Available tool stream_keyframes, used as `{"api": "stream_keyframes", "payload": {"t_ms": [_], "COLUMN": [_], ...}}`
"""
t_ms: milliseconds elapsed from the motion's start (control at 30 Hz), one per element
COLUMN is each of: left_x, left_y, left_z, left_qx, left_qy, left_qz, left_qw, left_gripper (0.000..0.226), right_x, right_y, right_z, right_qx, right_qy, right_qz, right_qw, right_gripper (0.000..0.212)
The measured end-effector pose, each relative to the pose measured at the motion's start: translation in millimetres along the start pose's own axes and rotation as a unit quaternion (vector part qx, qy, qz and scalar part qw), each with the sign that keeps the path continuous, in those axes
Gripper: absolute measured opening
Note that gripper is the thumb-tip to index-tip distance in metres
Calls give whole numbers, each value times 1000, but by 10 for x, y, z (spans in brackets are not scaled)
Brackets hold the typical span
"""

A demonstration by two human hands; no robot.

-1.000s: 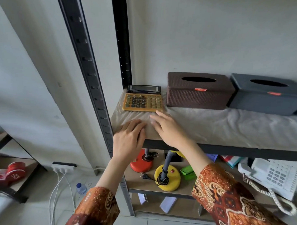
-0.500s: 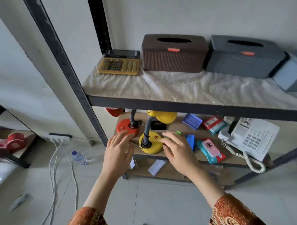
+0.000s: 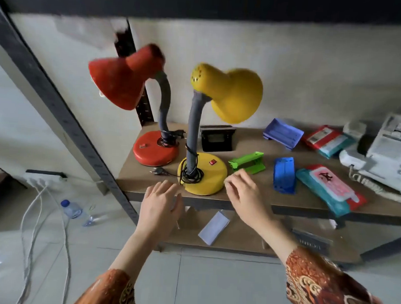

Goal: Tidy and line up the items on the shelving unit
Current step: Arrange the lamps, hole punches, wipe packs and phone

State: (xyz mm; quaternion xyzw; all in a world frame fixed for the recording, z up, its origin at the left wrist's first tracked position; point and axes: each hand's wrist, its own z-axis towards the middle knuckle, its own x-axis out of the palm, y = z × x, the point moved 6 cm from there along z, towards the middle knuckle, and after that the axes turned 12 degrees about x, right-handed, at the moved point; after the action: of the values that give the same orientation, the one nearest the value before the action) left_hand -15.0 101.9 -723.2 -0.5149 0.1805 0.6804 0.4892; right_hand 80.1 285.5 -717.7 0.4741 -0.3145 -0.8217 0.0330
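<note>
Head view, lamps: two on the shelf (image 3: 250, 200), a red lamp (image 3: 156, 150) at the back left and a yellow lamp (image 3: 203, 175) at the front edge.
Other items: two wipes packs (image 3: 331, 189), two blue trays (image 3: 283, 174), one green clip (image 3: 247, 163), one phone (image 3: 390, 151).
Left hand (image 3: 160, 205): grip wide, fingers straight, holding nothing, just left of the yellow base.
Right hand (image 3: 246, 195): grip loose, fingers relaxed, beside the yellow base; whether they touch cannot be told.
Writing: none readable.

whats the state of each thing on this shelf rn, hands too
red lamp: upright, cord wound round neck
yellow lamp: upright, cord wound at base, plug lying loose
green holder: lying on its side
telephone: handset on cradle
left hand: open, holding nothing
right hand: open, beside yellow base
</note>
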Motion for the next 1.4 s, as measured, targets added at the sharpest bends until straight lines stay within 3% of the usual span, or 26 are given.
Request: {"api": "stream_keyframes", "payload": {"t_ms": [133, 333, 467, 633, 733, 833, 967, 1033, 1133, 1267, 1400], "left_x": [470, 687, 757, 702, 600, 369, 150, 173, 292, 348, 270], "left_y": [252, 299, 310, 299, 335, 440, 751, 927, 1215, 1410, 1444], "left_z": [-183, -264, -288, -319, -303, -224, 82, 299, 559, 721, 766], "left_qx": [10, 56, 59, 67, 86, 76, 4, -53, -135, -121, -87], "left_qy": [-81, -234, -250, -202, -172, -214, -269, -228, -98, 53, 129], "left_qz": [7, 55, 64, 40, -28, -129, -73, -40, -4, -14, 20], "left_qw": [997, 969, 964, 976, 981, 965, 960, 971, 986, 991, 988], "left_gripper": [29, 15, 17, 30, 34, 28, 18, 29, 46, 47, 48], "right_x": [408, 528, 546, 554, 546, 538, 538, 546, 557, 563, 574], "right_y": [-287, -305, -341, -372, -341, -310, -268, -258, -271, -269, -282], "right_z": [50, -62, -72, -74, -78, -81, -78, -87, -98, -87, -92], "right_qx": [-11, -86, -63, -49, -46, -55, -78, -93, -104, -109, -110], "right_qy": [-102, -253, -260, -238, -232, -240, -260, -271, -281, -287, -293], "right_qz": [-68, -156, -145, -140, -139, -154, -170, -177, -180, -177, -179], "right_qw": [992, 951, 953, 960, 962, 957, 947, 941, 937, 935, 933], "right_gripper": [23, 26, 30, 29, 27, 32, 33, 31, 30, 29, 27]}}
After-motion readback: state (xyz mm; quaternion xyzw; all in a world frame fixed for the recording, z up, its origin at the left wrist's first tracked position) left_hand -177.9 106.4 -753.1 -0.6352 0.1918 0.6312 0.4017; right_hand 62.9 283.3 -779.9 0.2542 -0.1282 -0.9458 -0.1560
